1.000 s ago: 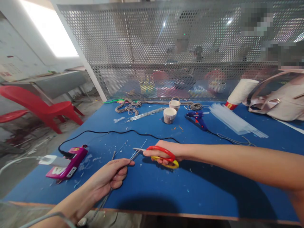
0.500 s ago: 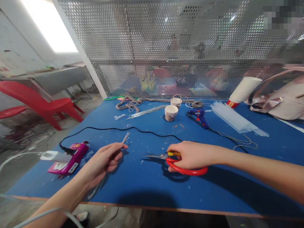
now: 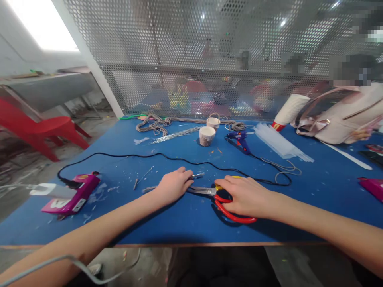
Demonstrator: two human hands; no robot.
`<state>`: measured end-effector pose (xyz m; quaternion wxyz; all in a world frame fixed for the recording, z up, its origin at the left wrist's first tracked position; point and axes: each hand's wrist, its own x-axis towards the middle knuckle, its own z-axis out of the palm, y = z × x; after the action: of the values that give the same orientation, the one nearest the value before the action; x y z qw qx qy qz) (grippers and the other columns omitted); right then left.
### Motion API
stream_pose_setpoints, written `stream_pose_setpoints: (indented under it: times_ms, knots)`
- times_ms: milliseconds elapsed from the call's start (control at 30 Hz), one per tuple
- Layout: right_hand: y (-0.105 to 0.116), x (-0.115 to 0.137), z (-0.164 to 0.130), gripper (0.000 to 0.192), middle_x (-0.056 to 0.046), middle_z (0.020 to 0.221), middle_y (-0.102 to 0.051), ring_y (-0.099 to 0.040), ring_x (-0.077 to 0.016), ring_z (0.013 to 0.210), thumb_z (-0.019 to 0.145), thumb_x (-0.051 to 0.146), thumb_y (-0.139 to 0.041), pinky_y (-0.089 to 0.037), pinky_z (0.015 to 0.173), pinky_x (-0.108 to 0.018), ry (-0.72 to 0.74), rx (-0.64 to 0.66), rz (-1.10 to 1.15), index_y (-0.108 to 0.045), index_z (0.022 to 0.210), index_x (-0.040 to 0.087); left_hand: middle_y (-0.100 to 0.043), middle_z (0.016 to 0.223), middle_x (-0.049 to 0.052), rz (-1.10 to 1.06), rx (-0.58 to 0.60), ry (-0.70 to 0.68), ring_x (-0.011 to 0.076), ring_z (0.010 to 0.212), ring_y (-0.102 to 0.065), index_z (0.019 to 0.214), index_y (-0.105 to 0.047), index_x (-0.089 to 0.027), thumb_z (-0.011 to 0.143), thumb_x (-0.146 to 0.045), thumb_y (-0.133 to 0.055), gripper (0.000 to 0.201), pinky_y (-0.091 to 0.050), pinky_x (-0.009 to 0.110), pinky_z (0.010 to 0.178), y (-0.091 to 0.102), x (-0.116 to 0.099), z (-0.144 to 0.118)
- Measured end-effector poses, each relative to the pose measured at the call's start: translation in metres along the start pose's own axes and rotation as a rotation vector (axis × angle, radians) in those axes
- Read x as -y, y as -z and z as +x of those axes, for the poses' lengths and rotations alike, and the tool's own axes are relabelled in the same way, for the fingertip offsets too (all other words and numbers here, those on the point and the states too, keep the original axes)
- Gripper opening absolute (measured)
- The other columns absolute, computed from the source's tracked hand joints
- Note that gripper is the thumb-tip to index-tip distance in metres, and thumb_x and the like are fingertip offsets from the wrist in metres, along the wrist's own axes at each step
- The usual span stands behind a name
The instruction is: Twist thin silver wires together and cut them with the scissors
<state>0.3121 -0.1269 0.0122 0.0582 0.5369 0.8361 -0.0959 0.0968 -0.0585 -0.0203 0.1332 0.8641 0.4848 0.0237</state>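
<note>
My left hand (image 3: 175, 184) is closed around a thin bundle of grey cord (image 3: 198, 175). One end pokes out past the fingertips; the other trails behind the wrist side. In my right hand (image 3: 247, 195) is a pair of scissors (image 3: 210, 191) with red and yellow handles, fingers wrapped through the grips. Its blades lie low over the table, their tips hidden behind my left fingers. I cannot tell whether the blades touch the cord. To the left of my left hand lies a short piece of grey cord (image 3: 136, 183).
Behind my hands are a wrapped cup (image 3: 207, 136), a handled cup (image 3: 213, 122), a blue glue gun (image 3: 239, 139), thin wires (image 3: 176, 135) and coiled cord (image 3: 152, 124). A black cable (image 3: 167, 157) crosses the blue table to a magenta power strip (image 3: 80, 195). Paper cups (image 3: 291, 109) lean near a bag (image 3: 344, 115).
My left hand has moved right with the cord, up to the scissors. A short cord piece now shows on the table at left. The view has turned rightward.
</note>
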Motion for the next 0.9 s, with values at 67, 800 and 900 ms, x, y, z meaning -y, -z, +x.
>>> stream_pose_setpoints:
  times_ms: [67, 800, 900]
  knots:
    - [0.000, -0.007, -0.008, 0.040, -0.008, 0.092, -0.062, -0.061, -0.0268, 0.085, 0.080, 0.039, -0.051, -0.040, 0.062, -0.031, -0.036, -0.006, 0.009, -0.054, 0.117, 0.024, -0.060, 0.092, 0.007, 0.084, -0.021, 0.072, 0.0206, 0.070, -0.061, 0.089, -0.062, -0.021, 0.087, -0.027, -0.040, 0.024, -0.041, 0.029, 0.060, 0.005, 0.017, -0.007]
    - [-0.017, 0.002, -0.010, 0.061, -0.019, 0.121, -0.055, -0.055, -0.0334, 0.107, 0.079, 0.034, -0.053, -0.043, 0.085, -0.043, -0.082, -0.024, 0.183, -0.042, 0.134, 0.011, -0.061, 0.089, 0.006, -0.015, -0.062, -0.136, 0.0189, 0.078, -0.060, 0.090, -0.065, -0.022, 0.089, -0.027, -0.036, 0.029, -0.045, 0.027, 0.070, -0.009, 0.023, 0.003]
    - [-0.015, -0.015, -0.023, 0.061, -0.017, 0.122, -0.055, -0.054, -0.0320, 0.108, 0.079, 0.034, -0.053, -0.042, 0.088, -0.042, -0.142, -0.021, 0.199, -0.042, 0.134, 0.012, -0.058, 0.086, 0.006, 0.026, -0.067, -0.105, 0.0178, 0.069, -0.059, 0.087, -0.062, -0.022, 0.088, -0.025, -0.036, 0.027, -0.042, 0.026, 0.060, 0.000, 0.042, -0.012]
